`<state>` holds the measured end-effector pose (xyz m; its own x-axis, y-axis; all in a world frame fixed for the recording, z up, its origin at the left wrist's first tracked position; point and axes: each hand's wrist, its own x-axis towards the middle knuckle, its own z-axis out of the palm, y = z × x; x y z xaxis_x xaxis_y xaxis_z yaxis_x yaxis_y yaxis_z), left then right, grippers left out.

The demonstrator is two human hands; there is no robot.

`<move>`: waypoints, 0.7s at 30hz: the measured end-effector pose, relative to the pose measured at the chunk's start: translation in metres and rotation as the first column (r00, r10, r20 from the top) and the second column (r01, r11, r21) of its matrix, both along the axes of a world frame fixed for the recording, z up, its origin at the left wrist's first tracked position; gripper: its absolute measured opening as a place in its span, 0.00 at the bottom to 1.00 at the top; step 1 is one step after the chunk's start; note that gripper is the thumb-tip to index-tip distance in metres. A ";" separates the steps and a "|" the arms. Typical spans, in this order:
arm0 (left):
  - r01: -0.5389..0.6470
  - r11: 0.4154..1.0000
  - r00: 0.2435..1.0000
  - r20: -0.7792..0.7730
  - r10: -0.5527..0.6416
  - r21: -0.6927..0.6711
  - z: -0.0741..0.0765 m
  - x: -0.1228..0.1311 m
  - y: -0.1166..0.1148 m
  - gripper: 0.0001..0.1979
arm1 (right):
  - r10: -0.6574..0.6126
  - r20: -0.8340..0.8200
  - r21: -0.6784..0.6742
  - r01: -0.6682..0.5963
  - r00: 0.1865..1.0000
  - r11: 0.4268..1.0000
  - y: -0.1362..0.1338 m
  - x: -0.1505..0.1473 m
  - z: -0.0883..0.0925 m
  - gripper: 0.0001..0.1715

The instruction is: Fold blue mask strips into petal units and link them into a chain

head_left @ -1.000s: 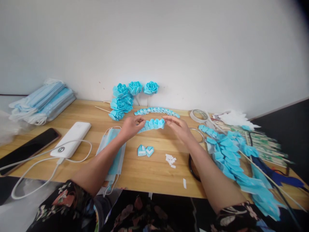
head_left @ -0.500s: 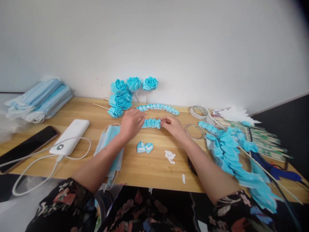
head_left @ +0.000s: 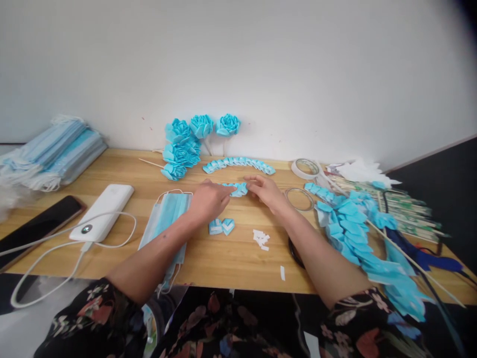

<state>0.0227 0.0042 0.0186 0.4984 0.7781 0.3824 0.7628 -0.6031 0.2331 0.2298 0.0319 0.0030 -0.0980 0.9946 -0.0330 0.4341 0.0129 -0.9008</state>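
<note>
My left hand and my right hand meet over a short strip of folded blue petals on the wooden table. The left hand's fingers lie on the strip's left end; the right hand pinches its right end. A longer curved petal strip lies just behind. Two loose folded blue pieces rest in front of my left hand, with small white tape bits to their right.
Blue fabric roses lean on the wall. A face mask, a white power bank with cable, a phone and a mask stack lie left. Tape rolls, blue petal heaps and sticks lie right.
Both hands have lowered the short strip onto the table and drawn closer together, bunching it shorter. The view has drifted slightly to the right.
</note>
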 end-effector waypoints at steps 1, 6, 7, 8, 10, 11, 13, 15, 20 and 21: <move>-0.018 1.000 1.000 0.007 0.018 -0.003 0.000 0.000 0.000 0.18 | -0.011 0.084 0.061 0.006 0.996 0.998 0.000 0.000 0.000 0.23; 0.016 1.000 0.994 -0.112 -0.017 -0.013 -0.004 0.005 -0.001 0.17 | -0.025 0.318 0.191 -0.038 0.948 0.981 0.003 0.002 -0.004 0.21; 0.023 1.000 0.989 -0.143 -0.024 -0.011 -0.005 0.007 -0.001 0.17 | -0.017 0.320 0.183 -0.044 0.947 0.982 0.003 0.002 -0.005 0.21; 0.026 1.000 0.986 -0.167 -0.026 -0.007 -0.005 0.008 -0.001 0.17 | -0.011 0.320 0.177 -0.048 0.948 0.983 0.003 0.002 -0.005 0.21; 0.030 1.000 0.979 -0.200 -0.028 0.004 -0.006 0.011 -0.001 0.18 | -0.002 0.320 0.174 -0.057 0.947 0.983 0.002 0.002 -0.005 0.21; 0.033 0.999 0.977 -0.211 -0.031 0.006 -0.007 0.013 -0.001 0.18 | 0.001 0.322 0.175 -0.060 0.947 0.983 0.002 0.002 -0.005 0.21; 0.037 0.999 0.974 -0.222 -0.035 0.005 -0.008 0.015 -0.001 0.18 | 0.003 0.321 0.182 -0.065 0.947 0.981 0.002 0.002 -0.005 0.20; 0.041 0.999 0.973 -0.228 -0.042 -0.007 -0.010 0.016 -0.001 0.19 | 0.005 0.315 0.189 -0.067 0.949 0.980 0.003 0.002 -0.005 0.20; 0.045 0.998 0.953 -0.297 -0.053 -0.035 -0.013 0.020 -0.001 0.18 | 0.012 0.323 0.145 -0.062 0.946 0.988 0.002 0.001 -0.005 0.20; 0.045 0.998 0.947 -0.317 -0.056 -0.040 -0.013 0.021 -0.001 0.17 | 0.014 0.328 0.135 -0.061 0.945 0.989 0.002 0.001 -0.004 0.20</move>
<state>0.0437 0.0030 0.0056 0.6288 0.7579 0.1738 0.7692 -0.6390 0.0034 0.2306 0.0342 -0.0014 -0.1427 0.9872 0.0712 0.6998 0.1515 -0.6981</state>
